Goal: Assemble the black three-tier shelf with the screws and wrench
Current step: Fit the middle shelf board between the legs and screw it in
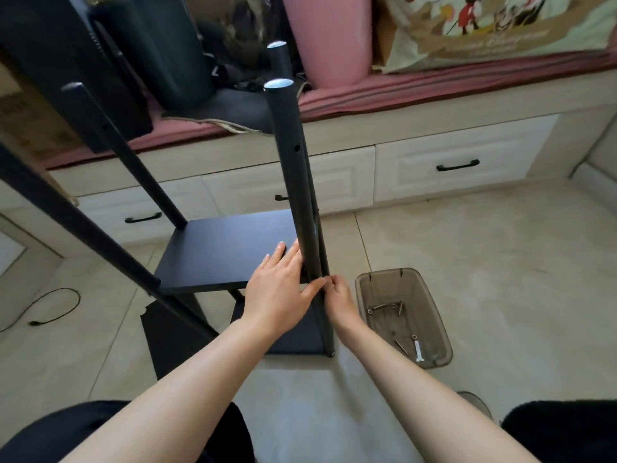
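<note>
A: Which step?
B: Fixing the middle board (230, 248), frame centre, to the post (293, 182). Left hand (278, 292) lies spread flat; right hand (339, 297) pinches something I cannot make out.
A: Next?
B: Likely the wrench (418, 351), lower right in the bin (434, 289).

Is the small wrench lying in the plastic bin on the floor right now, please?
Yes, the wrench lies inside the clear bin beside loose screws.

Both forearms are bare, no sleeves reaching the wrists, and the left hand (278, 289) and right hand (339, 300) wear no rings or gloves (fingernails look plain). Black clothing covers the legs at the frame's lower corners.
</note>
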The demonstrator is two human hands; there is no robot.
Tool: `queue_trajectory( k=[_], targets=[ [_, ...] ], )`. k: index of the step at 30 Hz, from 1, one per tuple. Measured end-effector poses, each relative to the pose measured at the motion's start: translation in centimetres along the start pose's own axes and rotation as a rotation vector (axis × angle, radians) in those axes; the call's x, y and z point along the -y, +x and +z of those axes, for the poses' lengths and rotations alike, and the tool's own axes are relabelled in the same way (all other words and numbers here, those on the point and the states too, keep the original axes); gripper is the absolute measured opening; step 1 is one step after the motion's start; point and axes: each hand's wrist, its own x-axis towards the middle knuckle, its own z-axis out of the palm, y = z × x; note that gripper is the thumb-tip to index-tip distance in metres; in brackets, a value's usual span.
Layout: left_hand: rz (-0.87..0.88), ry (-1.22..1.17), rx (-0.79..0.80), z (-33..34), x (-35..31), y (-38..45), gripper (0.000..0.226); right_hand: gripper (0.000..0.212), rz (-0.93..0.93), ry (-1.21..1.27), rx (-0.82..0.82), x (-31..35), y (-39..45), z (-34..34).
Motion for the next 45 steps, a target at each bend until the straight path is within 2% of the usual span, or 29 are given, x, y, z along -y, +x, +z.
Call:
queue_trajectory(
  k=[8,11,19,23,29,33,45],
  targets=[
    [-0.114,-0.060,0.118,-2.6,0.8,1.1,0.055,0.030,-0.035,0.042,-0.021,1.8,-0.2,1.7],
    [-0.147,-0.147,0.103,-4.9,2.1,1.4,0.048,0.026,-0.086,0.045,0.017,3.5,-0.2,2.6],
    [-0.209,-0.378,0.071,-10.1,8.4,-0.6,0.089,0.020,-0.207,0.007,0.202,7.5,-1.6,6.9],
    [-0.253,-0.520,0.019,-11.2,12.1,-2.2,0.092,0.022,-0.189,0.016,0.267,8.3,-1.8,9.4],
    [-0.330,-0.678,-0.053,-12.2,15.8,-3.3,0.091,0.016,-0.218,-0.191,0.387,10.7,-0.8,13.0],
    [-0.352,-0.725,-0.086,-12.4,17.8,-3.7,0.092,0.014,-0.221,-0.232,0.452,11.6,-0.2,14.8],
    [-0.448,-0.905,-0.238,-11.3,20.4,-5.0,0.100,0.016,-0.269,-0.275,0.494,11.6,0.5,17.2]
  ],
)
